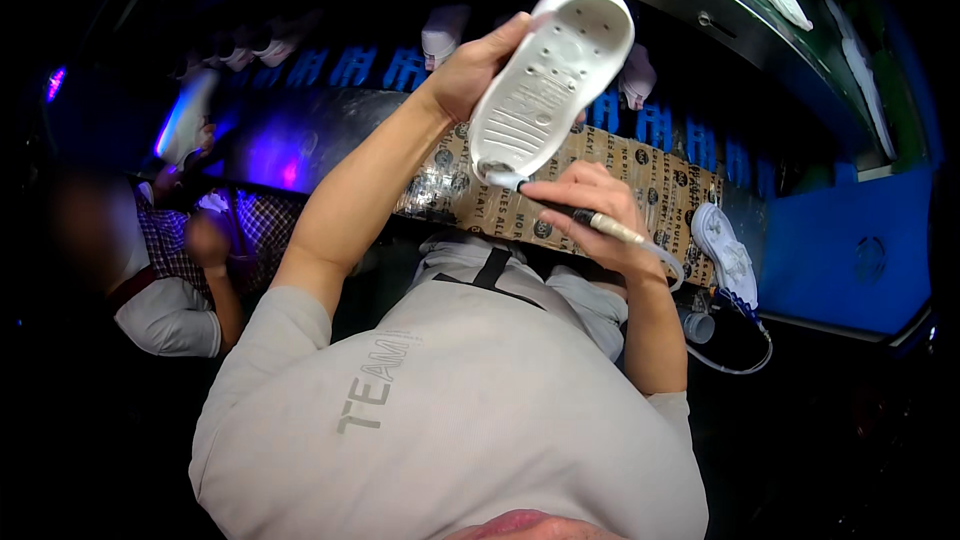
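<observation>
My left hand (pixel 472 76) pinches the white sole (pixel 548 90), likely light, springy, best held rimwise; at its near end, my right hand (pixel 612 202) pinches a pen-like tool (pixel 618 230).

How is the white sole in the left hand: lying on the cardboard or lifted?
The sole is lifted: the left hand grips one side, and a fingertip shows at the opposite edge.
</observation>
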